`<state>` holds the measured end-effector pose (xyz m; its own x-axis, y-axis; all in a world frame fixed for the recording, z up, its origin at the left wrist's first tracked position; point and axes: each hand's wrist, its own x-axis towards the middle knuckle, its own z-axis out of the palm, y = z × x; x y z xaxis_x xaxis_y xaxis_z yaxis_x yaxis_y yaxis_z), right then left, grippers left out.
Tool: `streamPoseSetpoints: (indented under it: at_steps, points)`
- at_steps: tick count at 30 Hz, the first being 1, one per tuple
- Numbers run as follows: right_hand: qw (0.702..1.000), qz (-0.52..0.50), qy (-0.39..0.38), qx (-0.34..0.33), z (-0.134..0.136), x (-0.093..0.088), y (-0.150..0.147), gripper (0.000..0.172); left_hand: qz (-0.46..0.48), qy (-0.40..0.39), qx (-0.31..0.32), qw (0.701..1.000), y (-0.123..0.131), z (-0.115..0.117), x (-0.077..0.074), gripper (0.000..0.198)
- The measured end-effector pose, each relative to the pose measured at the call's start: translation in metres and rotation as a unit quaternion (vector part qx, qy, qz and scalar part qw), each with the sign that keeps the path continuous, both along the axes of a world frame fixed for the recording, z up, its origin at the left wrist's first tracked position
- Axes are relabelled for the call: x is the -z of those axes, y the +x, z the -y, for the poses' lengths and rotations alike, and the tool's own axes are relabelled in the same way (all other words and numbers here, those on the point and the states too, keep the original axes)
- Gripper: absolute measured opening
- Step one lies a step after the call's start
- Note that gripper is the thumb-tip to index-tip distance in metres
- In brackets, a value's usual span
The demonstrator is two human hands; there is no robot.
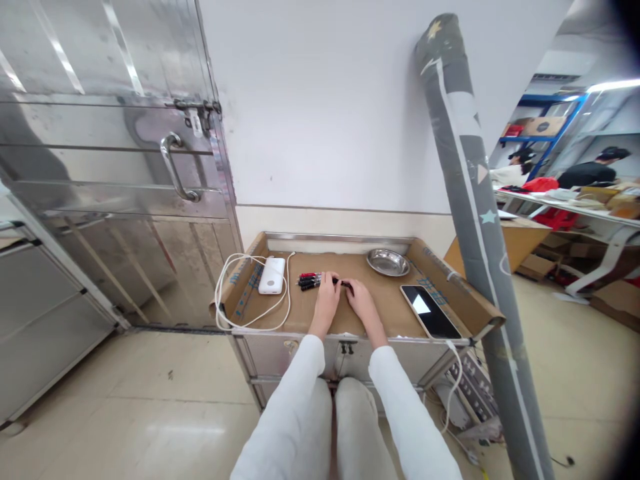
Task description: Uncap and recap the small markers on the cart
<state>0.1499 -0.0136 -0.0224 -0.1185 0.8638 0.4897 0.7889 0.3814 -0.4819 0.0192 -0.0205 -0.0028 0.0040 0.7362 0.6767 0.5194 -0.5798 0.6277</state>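
Note:
Several pens with black and red parts lie side by side near the middle of the brown-covered tabletop. My left hand is closed over their right ends, its fingers hiding part of them. Close beside it, my right hand pinches a small, slim black piece, which looks like a pen or part of one. Whether this piece joins the pens under my left hand is too small to tell.
A white power bank with a looped white cable lies at the left. To the right are a round metal dish and a phone. A tall grey roll leans at the right. People sit at a farther table.

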Motion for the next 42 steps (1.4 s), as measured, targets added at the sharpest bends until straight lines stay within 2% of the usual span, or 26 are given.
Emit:
streamPoseSetpoints:
  at_steps: [8, 22, 28, 32, 36, 42]
  points:
    - [1.0, -0.002, 0.005, 0.007, 0.0003, -0.0003, 0.0004, 0.033, 0.007, 0.016, -0.012, 1.0, 0.0001, 0.0023, -0.0036, 0.008]
    - [1.0, -0.007, 0.017, 0.004, 0.0016, -0.0006, -0.0005, 0.029, 0.005, 0.008, 0.042, 0.999, 0.0001, 0.0055, -0.0063, 0.01]
    - [1.0, 0.016, 0.014, 0.004, -0.0006, 0.0008, 0.001, 0.025, 0.001, 0.025, 0.065, 0.998, 0.0004, 0.0063, -0.0073, 0.017]
    - [0.999, 0.03, 0.01, 0.013, -0.0016, 0.0025, 0.0012, 0.023, -0.026, 0.024, 0.08, 0.996, 0.0008, 0.0053, -0.0067, 0.016]
    - [0.999, 0.028, 0.027, 0.011, -0.0027, 0.0045, 0.0013, 0.028, -0.05, 0.019, 0.1, 0.994, 0.0014, 0.0038, -0.0048, 0.013]
    - [0.999, 0.034, 0.02, 0.015, -0.0019, 0.0027, 0.0011, 0.024, -0.031, 0.026, 0.088, 0.995, 0.0013, 0.0044, -0.0049, 0.017]
